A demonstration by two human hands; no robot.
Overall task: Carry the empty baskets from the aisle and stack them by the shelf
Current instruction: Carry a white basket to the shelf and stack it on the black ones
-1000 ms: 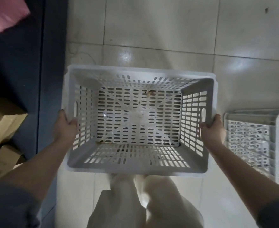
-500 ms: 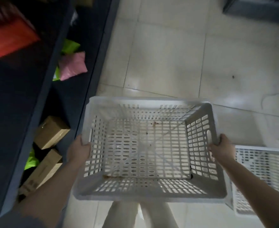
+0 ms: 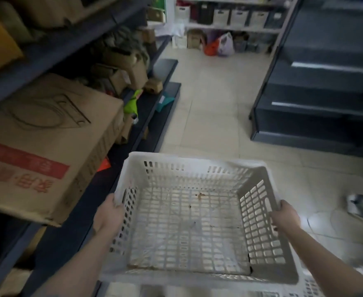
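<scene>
Both hands, left hand (image 3: 109,215) and right hand (image 3: 285,215), fingers clamped on perforated white basket (image 3: 189,224) rims; cardboard box (image 3: 48,146) corner left of fingers could snag it.

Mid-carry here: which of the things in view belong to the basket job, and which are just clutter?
Job: white basket, gripped by left hand and right hand; left shelf.
Clutter: cardboard box, green packet, plastic bags, shoe.

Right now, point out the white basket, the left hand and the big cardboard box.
white basket (image 3: 189,230), head view, slotted floor.
left hand (image 3: 107,217), head view, back.
big cardboard box (image 3: 48,133), head view, top.
</scene>
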